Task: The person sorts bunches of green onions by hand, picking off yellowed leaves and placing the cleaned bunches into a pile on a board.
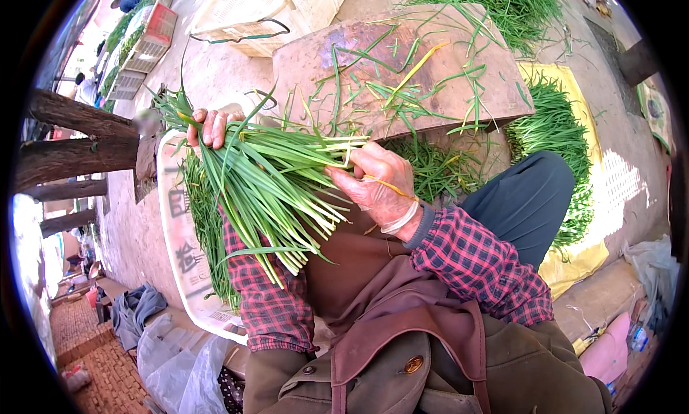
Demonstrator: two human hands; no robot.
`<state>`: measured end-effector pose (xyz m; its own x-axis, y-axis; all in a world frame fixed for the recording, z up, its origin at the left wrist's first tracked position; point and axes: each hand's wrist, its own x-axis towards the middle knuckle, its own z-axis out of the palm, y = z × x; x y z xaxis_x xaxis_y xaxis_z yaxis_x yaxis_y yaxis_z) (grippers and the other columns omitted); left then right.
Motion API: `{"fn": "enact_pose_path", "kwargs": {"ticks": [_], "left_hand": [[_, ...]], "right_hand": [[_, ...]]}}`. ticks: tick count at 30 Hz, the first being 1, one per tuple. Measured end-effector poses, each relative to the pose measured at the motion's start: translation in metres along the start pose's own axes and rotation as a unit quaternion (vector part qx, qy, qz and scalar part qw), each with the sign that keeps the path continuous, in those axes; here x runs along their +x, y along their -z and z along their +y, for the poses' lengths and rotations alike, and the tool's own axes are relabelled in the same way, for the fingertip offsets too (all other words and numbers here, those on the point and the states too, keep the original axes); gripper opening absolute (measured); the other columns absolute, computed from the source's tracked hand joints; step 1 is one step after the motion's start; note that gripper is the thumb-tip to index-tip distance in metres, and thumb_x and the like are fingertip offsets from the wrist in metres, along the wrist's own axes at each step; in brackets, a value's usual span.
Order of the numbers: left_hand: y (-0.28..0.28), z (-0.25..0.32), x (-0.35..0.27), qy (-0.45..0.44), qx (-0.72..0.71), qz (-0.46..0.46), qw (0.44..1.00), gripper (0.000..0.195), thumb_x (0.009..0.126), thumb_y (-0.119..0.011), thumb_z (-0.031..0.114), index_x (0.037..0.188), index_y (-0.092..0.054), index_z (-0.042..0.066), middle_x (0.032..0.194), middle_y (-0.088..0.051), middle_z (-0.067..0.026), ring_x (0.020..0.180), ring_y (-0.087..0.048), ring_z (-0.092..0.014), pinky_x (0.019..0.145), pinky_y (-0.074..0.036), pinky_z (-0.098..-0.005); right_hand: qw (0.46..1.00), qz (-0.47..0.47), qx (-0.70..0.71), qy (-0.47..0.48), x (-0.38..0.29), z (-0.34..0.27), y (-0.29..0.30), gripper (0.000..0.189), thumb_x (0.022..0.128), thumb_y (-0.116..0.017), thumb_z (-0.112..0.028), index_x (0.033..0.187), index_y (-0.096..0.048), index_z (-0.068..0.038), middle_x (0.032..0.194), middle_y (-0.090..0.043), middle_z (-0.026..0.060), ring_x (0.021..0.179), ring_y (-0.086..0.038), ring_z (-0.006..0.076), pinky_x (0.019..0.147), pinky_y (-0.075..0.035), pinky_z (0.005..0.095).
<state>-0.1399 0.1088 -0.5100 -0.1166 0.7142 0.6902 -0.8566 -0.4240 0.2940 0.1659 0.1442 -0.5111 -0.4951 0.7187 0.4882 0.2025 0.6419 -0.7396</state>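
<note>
My left hand (214,127) is closed around the leafy end of a bunch of garlic chives (269,171), whose pale stem ends fan out toward the lower right. At those stem ends, my right hand (379,182) pinches a few stalks between thumb and fingers; rubber bands (401,217) circle its wrist. Below the bunch lies a brown apron (355,252) over my lap. Beyond my hands stands a low wooden table (447,64) with loose green and yellowed leaves scattered on it. Under my left arm, a white plastic basket (175,241) holds more chives (202,214).
Neatly laid chives (557,128) rest on a yellow sheet (589,101) at the right. Loose greens (500,4) are heaped beyond the table, others (441,169) beneath it. A cream plastic crate (301,15) stands at the top. Thick wooden posts (81,144) are at left.
</note>
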Motion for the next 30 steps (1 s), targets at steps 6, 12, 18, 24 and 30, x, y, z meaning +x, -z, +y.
{"fn": "enact_pose_path", "kwargs": {"ticks": [6,12,18,24,30], "left_hand": [[0.008,0.006,0.0,0.017,0.011,-0.045,0.999,0.037,0.1,-0.047,0.024,0.127,-0.05,-0.002,0.09,-0.064,-0.0026,0.082,-0.062,-0.013,0.093,-0.04,-0.0349],[0.008,0.002,0.0,0.011,0.002,-0.04,0.999,0.038,0.099,-0.049,0.024,0.127,-0.05,-0.003,0.091,-0.064,-0.0036,0.082,-0.062,-0.013,0.092,-0.04,-0.0338],[0.007,0.003,0.003,0.02,0.011,-0.035,0.999,0.037,0.099,-0.047,0.024,0.125,-0.051,-0.003,0.089,-0.064,-0.0037,0.081,-0.062,-0.013,0.085,-0.042,-0.0317],[0.002,-0.002,0.003,0.01,0.028,-0.019,0.999,0.038,0.099,-0.046,0.024,0.125,-0.051,-0.003,0.088,-0.064,-0.0037,0.08,-0.062,-0.013,0.084,-0.043,-0.0305],[0.007,0.007,-0.005,-0.042,0.0,-0.031,0.999,0.039,0.1,-0.045,0.026,0.125,-0.051,-0.004,0.089,-0.065,-0.0044,0.08,-0.063,-0.014,0.08,-0.046,-0.0326]], "right_hand": [[0.982,-0.155,0.041,-0.105,0.007,0.004,-0.002,0.032,0.082,-0.075,-0.028,0.102,-0.072,-0.003,0.069,-0.06,0.0093,0.059,-0.059,0.0204,0.056,-0.047,0.0353],[0.866,-0.218,0.375,-0.25,0.012,0.004,0.002,0.029,0.089,-0.07,-0.018,0.11,-0.07,0.002,0.068,-0.059,0.0012,0.059,-0.048,0.0061,0.054,-0.041,0.0264],[0.969,-0.127,0.183,-0.109,0.002,0.003,-0.007,0.014,0.088,-0.068,-0.015,0.088,-0.069,-0.002,0.061,-0.057,0.0077,0.055,-0.054,0.0112,0.053,-0.043,0.031],[0.994,-0.087,0.059,-0.026,-0.001,0.004,-0.013,0.014,0.081,-0.064,-0.018,0.074,-0.058,-0.007,0.062,-0.061,0.0149,0.058,-0.063,0.0364,0.053,-0.049,0.0451],[0.996,-0.062,-0.053,0.036,-0.011,0.034,0.02,0.014,0.082,-0.061,-0.012,0.07,-0.053,-0.011,0.059,-0.06,0.0082,0.051,-0.063,0.0271,0.047,-0.048,0.0414]]}}
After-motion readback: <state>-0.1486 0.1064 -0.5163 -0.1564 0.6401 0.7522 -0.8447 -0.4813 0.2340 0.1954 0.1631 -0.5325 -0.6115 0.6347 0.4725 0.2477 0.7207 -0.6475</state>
